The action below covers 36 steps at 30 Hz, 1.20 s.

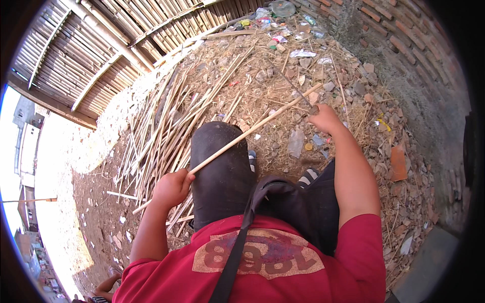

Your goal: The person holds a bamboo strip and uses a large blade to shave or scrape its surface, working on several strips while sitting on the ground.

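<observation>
Rubble-strewn ground (96, 177) spreads through the frame, bounded by a brick wall (414, 45) at upper right and a slatted screen (91, 50) at upper left. Left of centre lies a heap of thin sticks (166, 121). One pale pole (257, 125) runs diagonally from lower left to upper right, passing over the person's dark-clothed left leg (220, 187). Of the hands, the left hand (172, 189) is closed around the pole's lower part; the right hand (326, 120), near its upper end, is curled around the handle of a narrow dark blade (294, 87) crossing the pole; whether they touch cannot be told.
</observation>
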Motion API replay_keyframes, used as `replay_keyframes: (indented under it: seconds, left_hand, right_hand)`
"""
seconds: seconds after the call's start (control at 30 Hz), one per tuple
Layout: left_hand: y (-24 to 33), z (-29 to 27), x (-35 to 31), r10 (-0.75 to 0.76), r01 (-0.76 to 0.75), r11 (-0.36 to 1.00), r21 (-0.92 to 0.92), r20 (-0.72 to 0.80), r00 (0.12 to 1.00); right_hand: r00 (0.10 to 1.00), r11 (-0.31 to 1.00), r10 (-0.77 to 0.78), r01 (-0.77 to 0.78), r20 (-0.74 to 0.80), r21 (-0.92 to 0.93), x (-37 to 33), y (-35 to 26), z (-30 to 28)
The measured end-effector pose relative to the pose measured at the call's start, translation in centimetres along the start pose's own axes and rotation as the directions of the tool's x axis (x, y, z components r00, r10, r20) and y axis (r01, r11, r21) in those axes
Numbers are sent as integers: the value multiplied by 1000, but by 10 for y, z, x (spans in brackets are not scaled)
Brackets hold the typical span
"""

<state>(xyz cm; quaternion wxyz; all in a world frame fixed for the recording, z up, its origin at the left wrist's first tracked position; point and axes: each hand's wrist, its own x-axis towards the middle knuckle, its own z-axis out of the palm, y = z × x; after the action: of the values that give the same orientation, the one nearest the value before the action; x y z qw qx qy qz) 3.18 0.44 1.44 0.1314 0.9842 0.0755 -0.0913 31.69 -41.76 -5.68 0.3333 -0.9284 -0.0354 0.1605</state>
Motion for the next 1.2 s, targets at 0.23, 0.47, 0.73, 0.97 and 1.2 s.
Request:
replay_keyframes:
  seconds: [0.23,0.47,0.73,0.97,1.2]
  left_hand:
    - [4,5,3,44,-40,991,-127,30,999]
    - [16,-17,8,16,-7,995,-99,88,996]
    - [10,-2,14,63,-63,996,-70,-3,998]
    - [4,4,10,80,-81,996,-44,-30,996]
    - [3,2,13,79,-80,997,-16,-30,996]
  right_hand:
    - [935,912,-329,352,134,-212,-38,-63,6]
    - [950,939,-274,298,151,-169,-27,-41,23]
    - [986,995,-101,100,133,14,-11,-28,5]
    - [958,947,-231,262,171,-188,-31,-50,2]
    - [990,990,-118,124,76,-73,-14,-23,-10]
